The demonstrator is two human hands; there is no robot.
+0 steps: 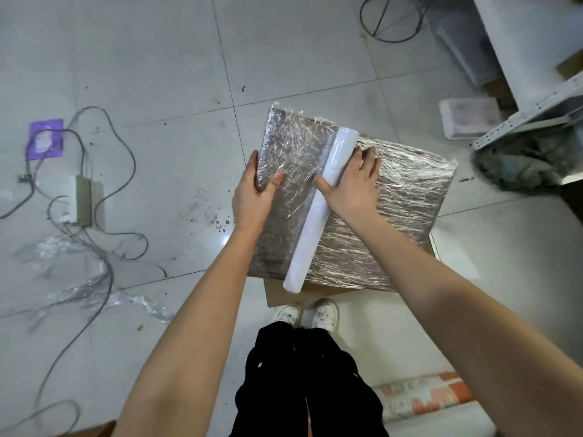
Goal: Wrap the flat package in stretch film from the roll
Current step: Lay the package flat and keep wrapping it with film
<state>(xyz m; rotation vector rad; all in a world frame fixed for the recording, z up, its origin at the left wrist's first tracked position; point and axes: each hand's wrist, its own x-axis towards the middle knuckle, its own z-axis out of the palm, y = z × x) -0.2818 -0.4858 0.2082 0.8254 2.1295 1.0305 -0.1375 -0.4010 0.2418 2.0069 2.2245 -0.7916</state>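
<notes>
The flat brown package (400, 197), covered in crinkled stretch film, lies in front of me on top of a cardboard sheet. A white roll of film (318, 216) lies across its top, running from near me to the far side. My left hand (255, 197) grips the package's left edge, thumb on top and fingers curled under. My right hand (353, 187) lies over the roll's upper half, thumb on the roll's left side, fingers spread on the wrapped surface to its right.
Cables and a power adapter (82, 200) trail over the tiled floor at left, with film scraps (94, 294) nearby. A white tray (470, 116) and a metal shelf frame (536, 111) stand at right. A printed roll (426, 398) lies by my shoes (315, 313).
</notes>
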